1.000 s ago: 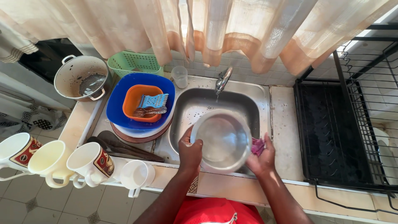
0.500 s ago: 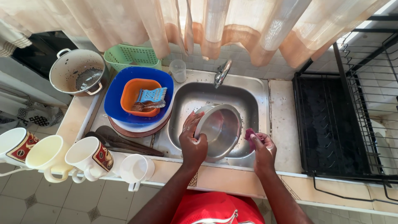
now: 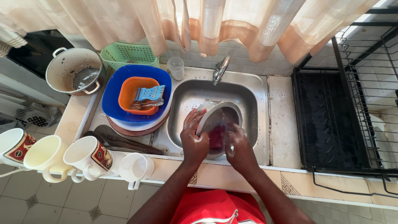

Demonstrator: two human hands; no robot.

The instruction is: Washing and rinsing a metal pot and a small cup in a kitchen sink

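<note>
We saw left hand [image 3: 194,141] gripping rim of steel bowl [image 3: 217,120], tilted over sink [image 3: 188,97]. Right hand [image 3: 239,145] closed on purple sponge [image 3: 217,138], pressed inside bowl. Bowl sat between both hands. Blue basin [image 3: 114,93] lay left, on desk.

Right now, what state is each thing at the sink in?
Round steel bowl: tilted in sink, held by left hand.
Pink scrubbing cloth: inside bowl, under right hand.
Steel tap: no water visible.
Grey enamel pot: upright, dirty.
White mugs: lying on sides.
Black dish rack: empty.
</note>
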